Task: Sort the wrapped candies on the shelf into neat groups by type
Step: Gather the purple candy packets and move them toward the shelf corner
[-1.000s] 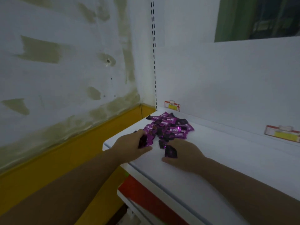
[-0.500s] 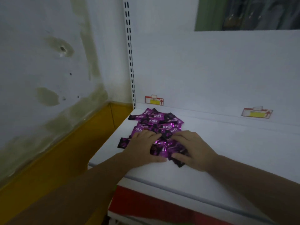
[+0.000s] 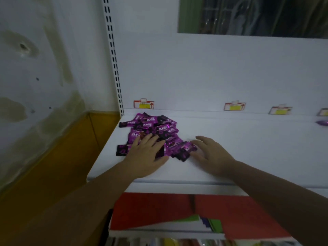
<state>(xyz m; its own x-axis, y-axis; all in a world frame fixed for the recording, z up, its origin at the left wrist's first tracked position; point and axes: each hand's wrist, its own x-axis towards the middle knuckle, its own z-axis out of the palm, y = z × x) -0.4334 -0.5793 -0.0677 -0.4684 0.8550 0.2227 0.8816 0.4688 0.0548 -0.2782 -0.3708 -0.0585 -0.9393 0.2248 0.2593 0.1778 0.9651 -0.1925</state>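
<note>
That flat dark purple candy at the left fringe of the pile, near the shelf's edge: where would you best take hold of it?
Probably from above, pinching the near and far edges of the flat dark purple foil-wrapped candy. It lies flat on the white shelf, so nothing sticks up to grab; those edges look free, while the left hand lies close on its right.

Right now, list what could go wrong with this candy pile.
1. The black candy lies near the left edge of the shelf; a sweep by the left hand might knock it off.
2. The pile mixes purple and black wrappers in dim light, so types may get confused.
</note>
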